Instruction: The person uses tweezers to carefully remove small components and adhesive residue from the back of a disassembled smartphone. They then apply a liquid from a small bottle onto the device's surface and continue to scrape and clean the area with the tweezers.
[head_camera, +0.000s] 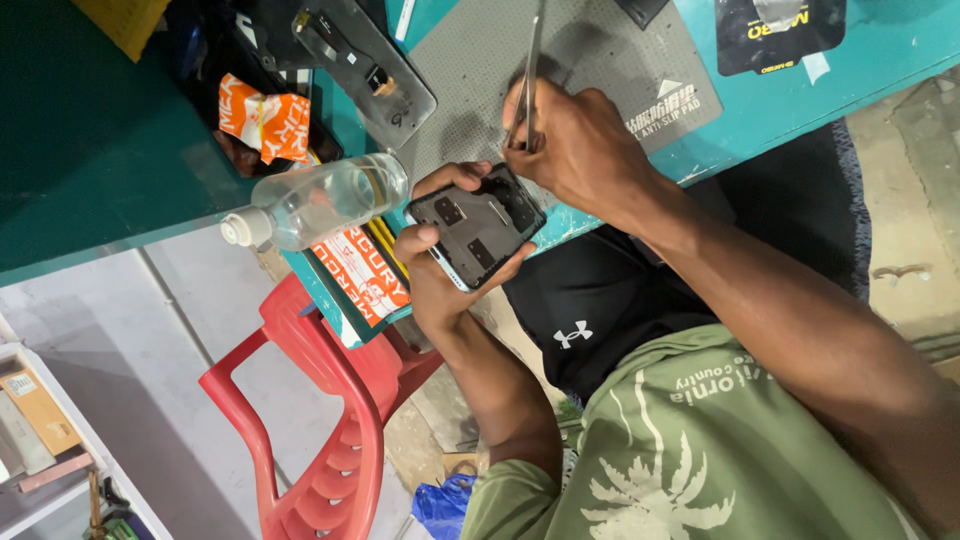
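Fingers (522, 128) of the right hand (570, 145) are pinched shut on metal tweezers (528, 75), tips down at the top edge of the opened phone (478, 225); exact contact point is hidden by the fingertips. Tweezers run nearly vertical, upper end out of frame.

Left hand (440, 270) cradles the phone from below, thumb over its left edge, fingers curled round the far side. Phone sits back cover off, dark inner shields facing up, tilted, held just off the desk (90, 150) edge and over the person's lap.

Behind the right hand: grey anti-slip pad (600, 50) on the teal desk top. Just beside the phone on the left: clear plastic bottle (320, 200) lying on its side, white cap pointing left, resting on an orange-and-white printed box (362, 275). Further up: a removed phone back panel (365, 65), grey, lying flat, and an orange crumpled packet (265, 120).

Below the desk: red plastic chair (320, 430), blue bag (445, 505) on the floor. Person wears black shorts and a green shirt.
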